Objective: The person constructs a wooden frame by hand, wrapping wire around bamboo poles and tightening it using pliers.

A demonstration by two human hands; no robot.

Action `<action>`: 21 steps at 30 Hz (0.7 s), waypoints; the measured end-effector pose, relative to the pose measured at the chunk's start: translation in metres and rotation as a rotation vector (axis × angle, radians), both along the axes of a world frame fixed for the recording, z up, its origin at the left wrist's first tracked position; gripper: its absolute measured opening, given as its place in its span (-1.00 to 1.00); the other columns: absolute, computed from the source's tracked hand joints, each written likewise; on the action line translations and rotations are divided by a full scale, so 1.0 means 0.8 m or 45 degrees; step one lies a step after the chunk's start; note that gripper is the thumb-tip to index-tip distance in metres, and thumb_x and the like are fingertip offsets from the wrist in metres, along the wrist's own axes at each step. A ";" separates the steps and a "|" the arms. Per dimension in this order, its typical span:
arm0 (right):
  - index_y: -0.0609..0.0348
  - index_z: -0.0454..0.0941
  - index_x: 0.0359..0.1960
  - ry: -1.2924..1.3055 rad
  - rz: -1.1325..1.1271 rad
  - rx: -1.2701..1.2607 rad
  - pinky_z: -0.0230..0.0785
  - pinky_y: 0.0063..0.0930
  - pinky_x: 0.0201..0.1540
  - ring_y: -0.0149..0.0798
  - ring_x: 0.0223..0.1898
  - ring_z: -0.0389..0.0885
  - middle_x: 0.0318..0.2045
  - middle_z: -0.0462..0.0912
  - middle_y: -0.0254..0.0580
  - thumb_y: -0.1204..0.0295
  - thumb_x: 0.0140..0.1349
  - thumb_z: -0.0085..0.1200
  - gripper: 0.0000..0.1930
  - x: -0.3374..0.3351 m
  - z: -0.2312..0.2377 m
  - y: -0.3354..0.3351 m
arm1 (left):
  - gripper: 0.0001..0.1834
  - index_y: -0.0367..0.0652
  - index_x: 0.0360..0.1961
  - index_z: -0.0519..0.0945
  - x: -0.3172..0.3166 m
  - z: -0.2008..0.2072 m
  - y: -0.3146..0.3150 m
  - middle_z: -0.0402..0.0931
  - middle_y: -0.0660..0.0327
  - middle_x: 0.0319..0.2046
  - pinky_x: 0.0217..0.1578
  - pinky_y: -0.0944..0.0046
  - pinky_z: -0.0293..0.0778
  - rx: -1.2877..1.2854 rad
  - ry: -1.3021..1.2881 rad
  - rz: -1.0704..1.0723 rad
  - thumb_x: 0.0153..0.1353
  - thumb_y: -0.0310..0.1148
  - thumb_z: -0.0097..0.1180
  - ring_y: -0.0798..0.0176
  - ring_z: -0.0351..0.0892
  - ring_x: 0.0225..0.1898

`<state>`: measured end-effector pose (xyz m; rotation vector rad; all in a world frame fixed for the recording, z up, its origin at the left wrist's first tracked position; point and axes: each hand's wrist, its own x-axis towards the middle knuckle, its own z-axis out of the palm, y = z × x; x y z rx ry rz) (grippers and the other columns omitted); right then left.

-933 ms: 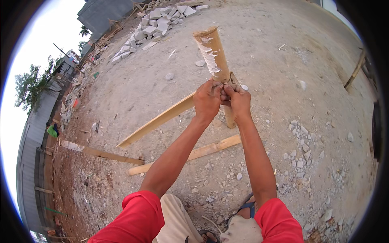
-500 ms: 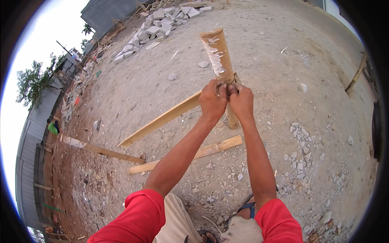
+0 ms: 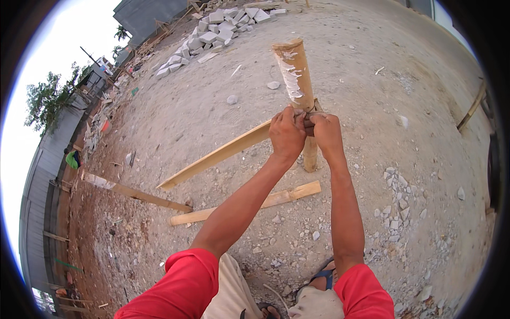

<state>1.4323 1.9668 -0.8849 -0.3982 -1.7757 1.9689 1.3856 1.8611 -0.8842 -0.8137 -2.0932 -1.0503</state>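
An upright bamboo post (image 3: 304, 72) with smeared white patches stands in front of me. Both my hands are closed at its joint with a long split-bamboo strip (image 3: 218, 156), which slopes down to the left. My left hand (image 3: 287, 134) pinches at the near face of the post, its fingertips meeting those of my right hand (image 3: 327, 134). Between the fingers runs a thin dark strand that looks like wire (image 3: 317, 112), passing around the post. The fingers hide most of the joint and the strand's ends.
Another bamboo length (image 3: 276, 198) lies on the gravelly ground below my hands. A flat pole (image 3: 139, 194) lies farther left. Pale blocks (image 3: 215, 34) are heaped at the far left. Loose stones (image 3: 396, 199) are scattered right of my arm. A person in green (image 3: 73, 159) is at far left.
The view has shifted slightly, so the post and hands appear a little farther right. My right hand has turned somewhat at the joint, with its fingers still closed. The bamboo pieces stay in place.
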 end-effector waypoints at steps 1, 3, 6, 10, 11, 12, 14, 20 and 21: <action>0.48 0.62 -0.36 0.013 0.059 -0.172 0.50 -0.34 -0.34 -0.16 -0.45 0.68 -0.49 0.67 0.04 0.39 0.27 -0.04 -0.69 0.006 0.015 -0.006 | -0.88 -0.19 -0.31 0.57 -0.002 -0.002 -0.006 0.64 0.05 -0.40 -0.23 0.00 0.48 -0.005 -0.002 0.012 0.17 -0.42 0.23 -0.09 0.60 -0.28; 0.50 0.61 -0.41 0.025 0.118 -0.342 0.50 -0.42 -0.38 -0.26 -0.49 0.67 -0.51 0.67 -0.05 0.37 0.28 -0.04 -0.66 0.011 0.028 -0.011 | -0.90 -0.20 -0.31 0.57 -0.003 -0.003 -0.012 0.64 0.03 -0.38 -0.20 -0.02 0.47 -0.047 0.025 0.031 0.17 -0.45 0.21 -0.12 0.59 -0.25; 0.45 0.62 -0.46 0.039 0.100 -0.288 0.50 -0.46 -0.42 -0.31 -0.54 0.64 -0.53 0.67 -0.13 0.33 0.30 0.00 -0.64 0.011 0.029 -0.008 | -0.90 -0.22 -0.29 0.56 0.002 0.000 -0.010 0.64 0.00 -0.36 -0.18 -0.03 0.46 -0.044 0.063 -0.022 0.16 -0.49 0.19 -0.15 0.59 -0.23; 0.43 0.63 -0.48 0.067 0.065 -0.156 0.46 -0.47 -0.49 -0.38 -0.56 0.61 -0.57 0.65 -0.16 0.35 0.32 0.04 -0.67 0.000 0.012 -0.006 | -0.87 -0.24 -0.27 0.54 0.003 0.004 -0.010 0.63 -0.03 -0.35 -0.17 -0.04 0.46 -0.062 0.053 -0.026 0.13 -0.51 0.18 -0.17 0.58 -0.21; 0.42 0.62 -0.48 0.065 0.044 -0.125 0.45 -0.48 -0.51 -0.40 -0.57 0.60 -0.58 0.65 -0.17 0.37 0.31 0.05 -0.68 -0.002 0.011 -0.009 | -0.85 -0.25 -0.26 0.54 0.003 0.004 -0.013 0.63 -0.03 -0.35 -0.15 -0.04 0.45 -0.073 0.050 -0.034 0.12 -0.51 0.17 -0.17 0.58 -0.20; 0.42 0.62 -0.48 0.065 0.043 -0.123 0.45 -0.48 -0.51 -0.40 -0.57 0.60 -0.58 0.65 -0.17 0.37 0.31 0.05 -0.68 -0.005 0.006 -0.008 | -0.84 -0.26 -0.26 0.54 0.004 0.006 -0.012 0.63 -0.03 -0.35 -0.13 -0.04 0.45 -0.080 0.046 -0.047 0.11 -0.51 0.17 -0.18 0.58 -0.20; 0.44 0.61 -0.48 0.043 -0.044 0.009 0.42 -0.48 -0.54 -0.41 -0.58 0.58 -0.58 0.64 -0.17 0.36 0.33 0.04 -0.66 -0.011 -0.005 -0.006 | -0.83 -0.28 -0.25 0.53 0.005 0.008 -0.011 0.63 -0.03 -0.34 -0.11 -0.04 0.44 -0.057 0.053 -0.083 0.10 -0.52 0.15 -0.18 0.58 -0.20; 0.43 0.59 -0.39 0.169 -0.146 -0.380 0.43 -0.47 -0.56 -0.41 -0.56 0.56 -0.56 0.60 -0.21 0.36 0.33 0.02 -0.70 -0.013 -0.008 -0.034 | -0.75 -0.31 -0.16 0.50 0.005 0.017 -0.029 0.63 -0.04 -0.26 -0.04 -0.02 0.43 -0.091 -0.011 -0.211 0.09 -0.52 0.10 -0.17 0.59 -0.15; 0.43 0.59 -0.39 0.166 -0.144 -0.380 0.43 -0.47 -0.56 -0.41 -0.56 0.56 -0.56 0.60 -0.21 0.36 0.33 0.02 -0.70 -0.013 -0.006 -0.037 | -0.71 -0.31 -0.10 0.48 0.003 0.019 -0.034 0.63 -0.06 -0.24 -0.01 -0.01 0.43 -0.139 -0.103 -0.244 0.11 -0.52 0.09 -0.16 0.59 -0.12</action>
